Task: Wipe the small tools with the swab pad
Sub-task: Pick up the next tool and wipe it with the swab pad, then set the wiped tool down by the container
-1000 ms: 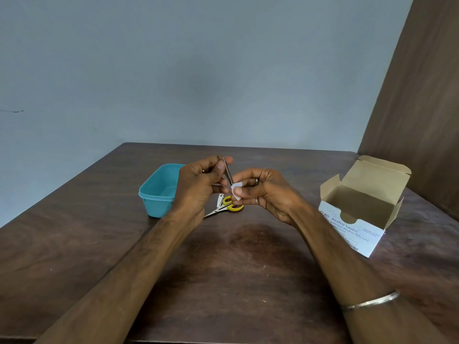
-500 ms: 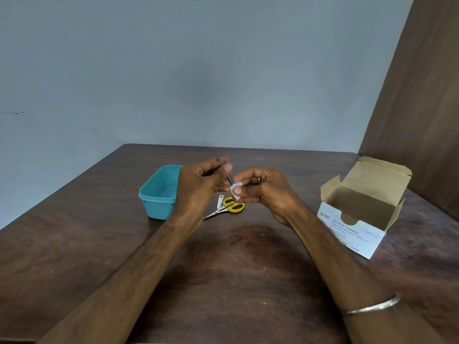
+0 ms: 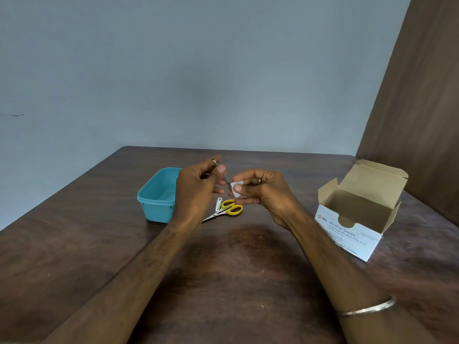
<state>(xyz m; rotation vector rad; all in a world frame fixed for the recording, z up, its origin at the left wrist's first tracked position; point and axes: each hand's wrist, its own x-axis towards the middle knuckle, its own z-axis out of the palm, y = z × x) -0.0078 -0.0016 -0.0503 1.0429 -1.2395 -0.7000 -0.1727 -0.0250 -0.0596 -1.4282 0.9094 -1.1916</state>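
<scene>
two bare forearms reach up from the bottom of the frame over a dark brown wooden table [image 3: 236, 281]; a thin metal bangle [image 3: 367, 307] circles the right wrist at the lower right. towards the middle of the frame the hands meet above the table. the left hand [image 3: 196, 192], just left of centre, has its fingers curled round a slim metal tool [image 3: 222, 173], thumb pressed on the shaft, the tool slanting from upper left down to lower right. the right hand [image 3: 265, 194], just right of centre, pinches a small white swab pad [image 3: 236, 189] between thumb and forefinger, the other fingers curled beneath; two rings show on them. the lower tip of the tool runs into the pad, so the two touch there.

under the hands, on the table, lie small scissors with yellow handles [image 3: 229, 208], blades pointing lower left, and a metal nail clipper [image 3: 218, 204] just beside them, touching or nearly so. left of these, partly hidden by the left hand, stands an open teal plastic tub [image 3: 155, 197]. at the right of the frame, well apart from the hands, sits an open cardboard box [image 3: 360, 212] printed "alcohol swabs", its lid flap standing up. beyond the table's far edge rises a pale grey-blue wall [image 3: 198, 70], and a brown panel [image 3: 422, 108] fills the upper right.
</scene>
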